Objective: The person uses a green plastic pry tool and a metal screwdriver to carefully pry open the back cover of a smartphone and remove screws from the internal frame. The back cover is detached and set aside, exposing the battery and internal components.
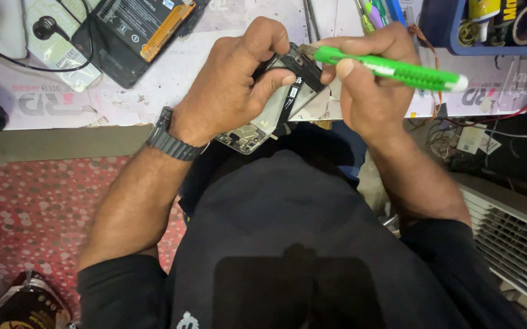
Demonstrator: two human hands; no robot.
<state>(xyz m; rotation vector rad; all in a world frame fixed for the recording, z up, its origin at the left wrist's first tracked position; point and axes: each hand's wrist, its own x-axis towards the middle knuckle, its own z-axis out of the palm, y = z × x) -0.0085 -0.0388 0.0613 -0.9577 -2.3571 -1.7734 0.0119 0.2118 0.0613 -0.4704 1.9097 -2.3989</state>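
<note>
A person's left hand [233, 91], a dark watch [169, 141] on its wrist, is curled tight around an opened smartphone [275, 106], thumb pressed on the exposed back where a black flex cable [289, 100] runs down the frame. The phone is held in the air above the lap, just off the near edge of the worktop [172, 79], its bare circuit end tilted toward the body. The right hand [367, 79] is closed in a pinch on a green-handled tool [391, 68], the tip aimed at the phone's upper corner; whether the tip touches the board is hidden behind the fingers. The work looks to be at the prising or lifting stage inside the open handset, and the next move would seem to call for a steady grip and a light, shallow touch near the cable. Behind the hands, a second dismantled phone [129, 36] with its battery showing lies on the worktop beside a white charger and black cord [47, 30]. A blue tray [452, 42] of tape rolls and pens sits at the far right, with loose wires [489, 116] below it.
</note>
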